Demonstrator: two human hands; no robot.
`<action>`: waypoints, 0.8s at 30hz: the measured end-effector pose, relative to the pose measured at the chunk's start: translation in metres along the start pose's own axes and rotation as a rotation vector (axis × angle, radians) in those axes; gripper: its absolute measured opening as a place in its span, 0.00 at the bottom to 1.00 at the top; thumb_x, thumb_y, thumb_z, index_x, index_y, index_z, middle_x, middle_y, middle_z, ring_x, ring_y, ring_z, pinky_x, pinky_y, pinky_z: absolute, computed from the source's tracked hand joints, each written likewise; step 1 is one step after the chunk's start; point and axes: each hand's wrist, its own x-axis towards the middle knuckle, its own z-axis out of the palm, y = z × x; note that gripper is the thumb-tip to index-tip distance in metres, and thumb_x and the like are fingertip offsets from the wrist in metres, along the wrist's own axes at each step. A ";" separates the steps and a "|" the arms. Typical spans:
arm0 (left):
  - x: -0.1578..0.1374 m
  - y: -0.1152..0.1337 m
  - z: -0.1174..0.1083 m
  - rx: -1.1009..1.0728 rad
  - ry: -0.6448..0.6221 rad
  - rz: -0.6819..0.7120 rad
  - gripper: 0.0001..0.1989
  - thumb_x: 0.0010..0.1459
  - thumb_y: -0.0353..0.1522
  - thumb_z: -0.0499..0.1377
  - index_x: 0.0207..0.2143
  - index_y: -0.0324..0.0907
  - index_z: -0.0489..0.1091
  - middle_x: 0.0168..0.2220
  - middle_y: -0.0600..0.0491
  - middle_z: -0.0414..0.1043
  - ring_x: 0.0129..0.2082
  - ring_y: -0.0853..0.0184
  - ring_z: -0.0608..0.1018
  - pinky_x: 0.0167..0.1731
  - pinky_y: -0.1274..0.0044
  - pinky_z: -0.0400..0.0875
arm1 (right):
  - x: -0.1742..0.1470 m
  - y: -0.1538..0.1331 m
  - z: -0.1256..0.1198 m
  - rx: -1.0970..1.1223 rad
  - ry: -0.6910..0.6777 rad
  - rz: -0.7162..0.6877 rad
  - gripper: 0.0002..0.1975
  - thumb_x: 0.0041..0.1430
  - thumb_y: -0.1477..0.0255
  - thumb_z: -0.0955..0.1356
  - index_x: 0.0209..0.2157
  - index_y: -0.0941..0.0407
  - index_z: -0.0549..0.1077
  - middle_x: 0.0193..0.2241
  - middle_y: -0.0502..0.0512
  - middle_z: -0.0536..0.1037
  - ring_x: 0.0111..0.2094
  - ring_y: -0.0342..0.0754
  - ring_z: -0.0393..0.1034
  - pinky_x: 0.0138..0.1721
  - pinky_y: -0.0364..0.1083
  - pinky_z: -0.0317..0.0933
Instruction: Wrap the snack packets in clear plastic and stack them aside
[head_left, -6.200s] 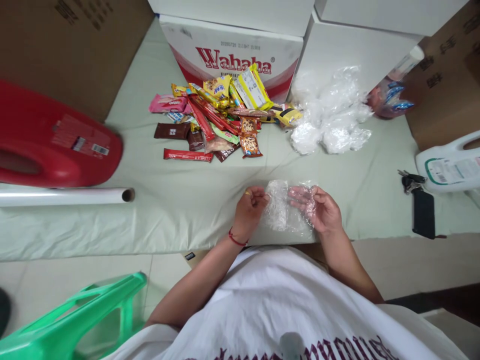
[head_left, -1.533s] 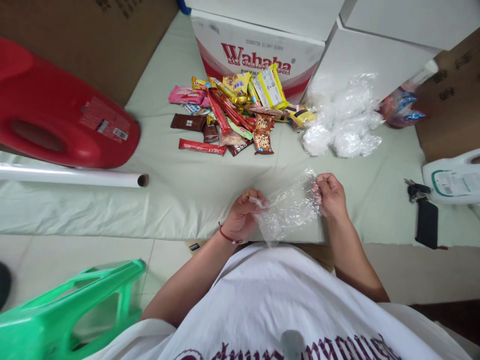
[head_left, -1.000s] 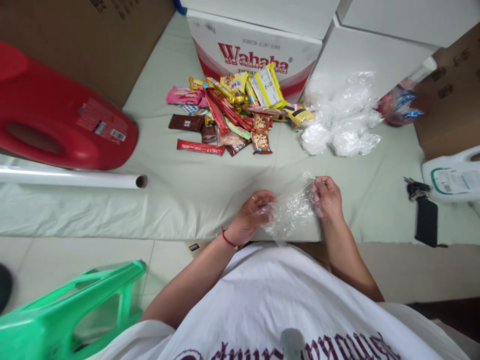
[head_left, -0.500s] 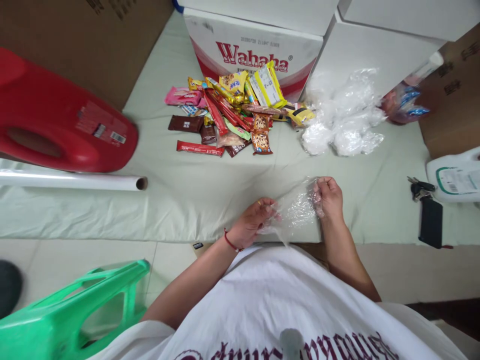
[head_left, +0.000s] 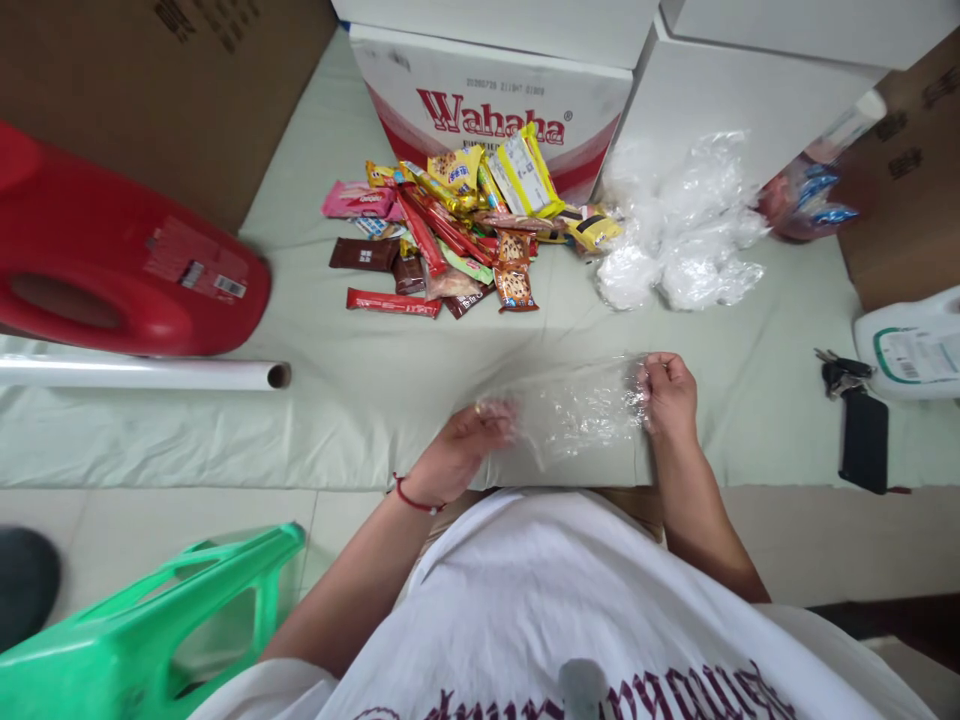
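Observation:
A clear, crinkled plastic bag (head_left: 581, 410) is stretched sideways between my two hands, just above the front of the cloth-covered table. My left hand (head_left: 472, 440), with a red cord on its wrist, is closed on the bag's left end; its fingertips are a little blurred. At the opposite end, my right hand (head_left: 670, 393) pinches the plastic between thumb and fingers. Nothing shows inside the bag. Beyond my hands lies a pile of wrapped snacks (head_left: 450, 235), and to its right a heap of bundled clear plastic (head_left: 679, 235).
A white Wahaha box (head_left: 495, 100) stands behind the snacks. On the left are a red jug (head_left: 127, 250) and a white roll (head_left: 150, 374). Keys (head_left: 844, 372), a black phone-like object (head_left: 864, 440) and a white jug (head_left: 919, 345) lie right. A green stool (head_left: 135, 620) stands below.
My left hand has moved left, and my right hand slightly right. The plastic bag between them is now drawn out wider and flatter.

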 end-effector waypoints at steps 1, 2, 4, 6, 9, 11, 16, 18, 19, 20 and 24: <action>0.000 0.001 0.004 -0.074 0.042 0.035 0.17 0.53 0.42 0.73 0.36 0.43 0.74 0.42 0.50 0.79 0.43 0.63 0.80 0.44 0.71 0.76 | 0.000 0.001 0.000 -0.004 -0.003 -0.011 0.19 0.54 0.57 0.76 0.33 0.53 0.67 0.21 0.42 0.69 0.15 0.36 0.54 0.14 0.39 0.47; 0.002 0.003 0.007 -0.130 0.088 0.063 0.17 0.53 0.43 0.73 0.36 0.44 0.71 0.42 0.51 0.79 0.41 0.64 0.80 0.42 0.71 0.77 | 0.000 0.003 0.000 -0.009 -0.011 -0.020 0.19 0.55 0.56 0.76 0.33 0.52 0.67 0.21 0.42 0.69 0.15 0.37 0.54 0.14 0.39 0.47; 0.007 0.004 0.014 -0.157 0.205 0.103 0.19 0.54 0.42 0.71 0.35 0.45 0.65 0.33 0.56 0.75 0.31 0.70 0.77 0.31 0.77 0.75 | -0.001 0.005 0.002 -0.036 -0.030 -0.039 0.18 0.57 0.56 0.75 0.34 0.52 0.66 0.21 0.42 0.69 0.16 0.38 0.55 0.15 0.40 0.47; 0.014 0.004 0.016 -0.071 0.342 0.133 0.18 0.56 0.42 0.69 0.34 0.46 0.62 0.23 0.62 0.66 0.20 0.74 0.66 0.20 0.82 0.65 | -0.002 0.007 0.003 -0.085 -0.048 -0.058 0.17 0.59 0.56 0.73 0.35 0.51 0.66 0.22 0.43 0.69 0.16 0.39 0.56 0.15 0.40 0.48; 0.018 0.003 0.009 0.172 0.492 0.195 0.13 0.58 0.42 0.65 0.35 0.47 0.65 0.19 0.65 0.55 0.16 0.74 0.58 0.15 0.82 0.57 | 0.002 0.008 0.002 -0.182 -0.061 -0.121 0.14 0.63 0.56 0.70 0.36 0.51 0.66 0.22 0.43 0.70 0.17 0.41 0.58 0.17 0.42 0.51; 0.015 0.000 0.001 0.301 0.521 0.191 0.12 0.58 0.42 0.64 0.36 0.47 0.66 0.19 0.65 0.54 0.16 0.73 0.58 0.16 0.81 0.57 | 0.008 0.008 0.002 -0.281 -0.080 -0.188 0.13 0.66 0.57 0.68 0.37 0.51 0.66 0.23 0.43 0.70 0.18 0.42 0.60 0.19 0.43 0.55; -0.002 -0.012 -0.016 0.578 0.599 0.141 0.15 0.58 0.43 0.63 0.43 0.47 0.66 0.22 0.63 0.61 0.18 0.70 0.66 0.21 0.77 0.64 | 0.028 0.004 0.015 -0.605 -0.181 -0.394 0.11 0.68 0.59 0.64 0.38 0.51 0.68 0.24 0.47 0.73 0.23 0.47 0.65 0.31 0.46 0.61; -0.007 -0.020 -0.019 0.805 0.745 0.312 0.22 0.56 0.40 0.65 0.50 0.45 0.67 0.32 0.56 0.70 0.26 0.66 0.74 0.30 0.73 0.72 | 0.037 0.000 0.026 -0.707 -0.225 -0.479 0.10 0.68 0.61 0.64 0.38 0.52 0.69 0.25 0.49 0.74 0.26 0.49 0.67 0.35 0.47 0.61; -0.009 -0.024 -0.021 0.924 0.815 0.439 0.24 0.55 0.38 0.66 0.53 0.43 0.67 0.39 0.51 0.72 0.33 0.63 0.77 0.36 0.69 0.75 | 0.042 -0.003 0.032 -0.742 -0.248 -0.509 0.10 0.67 0.62 0.63 0.38 0.52 0.70 0.26 0.50 0.75 0.27 0.49 0.68 0.36 0.48 0.61; -0.010 -0.028 -0.022 1.034 0.861 0.580 0.25 0.55 0.36 0.66 0.54 0.42 0.68 0.45 0.46 0.72 0.41 0.59 0.78 0.44 0.65 0.75 | 0.047 -0.006 0.038 -0.769 -0.270 -0.532 0.10 0.67 0.62 0.63 0.38 0.53 0.71 0.26 0.51 0.76 0.28 0.50 0.68 0.36 0.48 0.61; -0.011 -0.046 -0.029 1.284 0.716 0.959 0.09 0.60 0.29 0.63 0.43 0.47 0.76 0.48 0.45 0.73 0.60 0.52 0.72 0.64 0.54 0.63 | 0.068 -0.018 0.059 -0.848 -0.337 -0.589 0.11 0.66 0.63 0.63 0.37 0.54 0.74 0.27 0.54 0.78 0.30 0.51 0.68 0.35 0.47 0.59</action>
